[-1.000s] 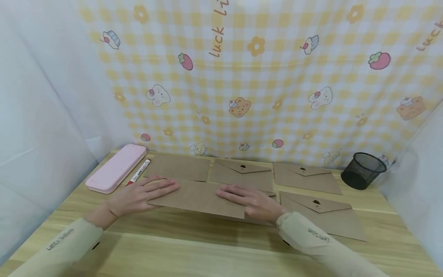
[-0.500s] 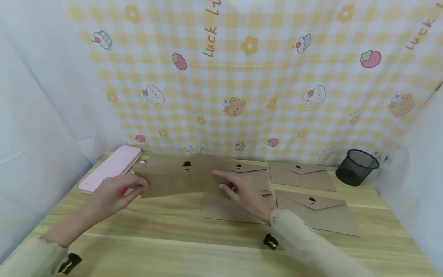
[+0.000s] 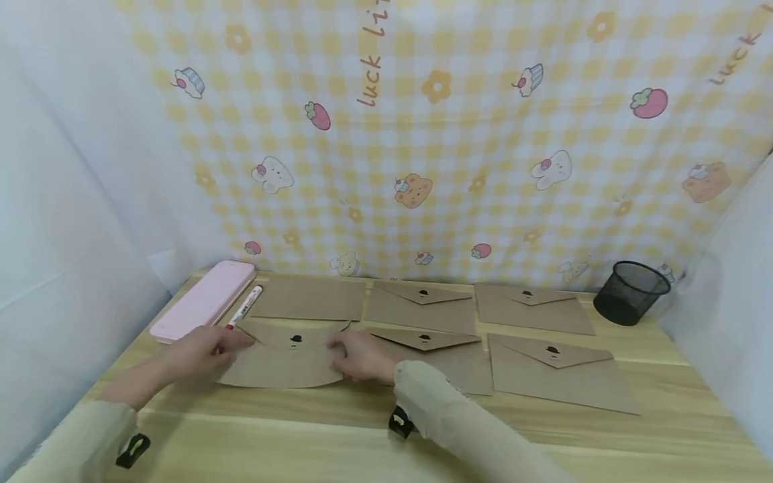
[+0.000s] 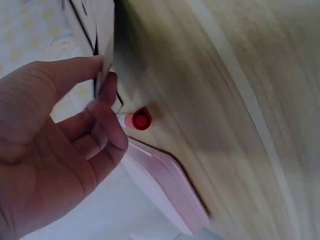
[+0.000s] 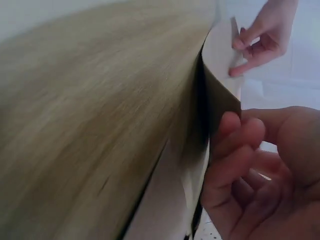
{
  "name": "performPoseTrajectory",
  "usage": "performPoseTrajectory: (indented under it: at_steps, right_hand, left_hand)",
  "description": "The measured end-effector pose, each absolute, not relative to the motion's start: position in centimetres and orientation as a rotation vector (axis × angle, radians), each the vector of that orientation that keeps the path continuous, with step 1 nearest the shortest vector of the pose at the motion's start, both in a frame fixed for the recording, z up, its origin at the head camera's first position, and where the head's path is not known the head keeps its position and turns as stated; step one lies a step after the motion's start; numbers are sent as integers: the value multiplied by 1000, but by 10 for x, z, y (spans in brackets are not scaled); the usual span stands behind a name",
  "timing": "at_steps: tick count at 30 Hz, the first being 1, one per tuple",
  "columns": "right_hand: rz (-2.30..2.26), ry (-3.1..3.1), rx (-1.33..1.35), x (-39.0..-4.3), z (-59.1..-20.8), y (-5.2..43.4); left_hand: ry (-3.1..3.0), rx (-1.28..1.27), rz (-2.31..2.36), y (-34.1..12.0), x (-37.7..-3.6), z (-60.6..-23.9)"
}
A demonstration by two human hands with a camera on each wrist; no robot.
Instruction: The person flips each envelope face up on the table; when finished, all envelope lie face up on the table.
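Note:
A brown paper envelope (image 3: 286,365) with a black hat print on its flap is bowed between my two hands, front left on the table. My left hand (image 3: 202,352) pinches its left end between thumb and fingers, as the left wrist view confirms. At its right end, my right hand (image 3: 365,355) pinches the edge; in the right wrist view the paper (image 5: 225,95) curves away from the wood. Just right of that hand lies another envelope (image 3: 447,365), partly covered by it. Beyond the held one, a plain-side-up envelope (image 3: 308,298) lies flat.
More envelopes lie flap up: one at back centre (image 3: 417,312), one at back right (image 3: 531,315), one at front right (image 3: 561,376). A pink case (image 3: 205,298) and a red-and-white marker (image 3: 246,305) lie at left. A black mesh cup (image 3: 628,298) stands at back right.
The envelope was plain side up under both hands, then lifted and turned to show its printed flap. It is now lower and nearer, left of the front row, pinched at both ends.

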State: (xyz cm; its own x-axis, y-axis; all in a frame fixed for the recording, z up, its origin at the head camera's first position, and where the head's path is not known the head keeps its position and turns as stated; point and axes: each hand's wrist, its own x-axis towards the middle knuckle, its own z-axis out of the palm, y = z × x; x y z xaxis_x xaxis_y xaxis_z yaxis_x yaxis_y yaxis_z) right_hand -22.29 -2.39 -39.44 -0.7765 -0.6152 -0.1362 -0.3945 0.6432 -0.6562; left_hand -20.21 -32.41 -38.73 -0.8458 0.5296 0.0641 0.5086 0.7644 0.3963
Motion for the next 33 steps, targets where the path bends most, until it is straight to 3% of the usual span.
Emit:
performPoseTrajectory:
  at_steps: [7,16,24,33]
  right_hand:
    - [-673,2584,-732,-238,-396,-36]
    - [-595,2715,-870,-251,-386,-43]
    - [-613,2878,-910,-314,-389,-22]
    - [-403,2614,-830,-347,-386,-37]
  left_hand:
    - [2934,864,423,-318,-213,-397]
    - [3112,694,121,-312,-223,-384]
    - [3055,825,335,-326,-274,-373]
    - [2791,799,556,-286,-327,-393]
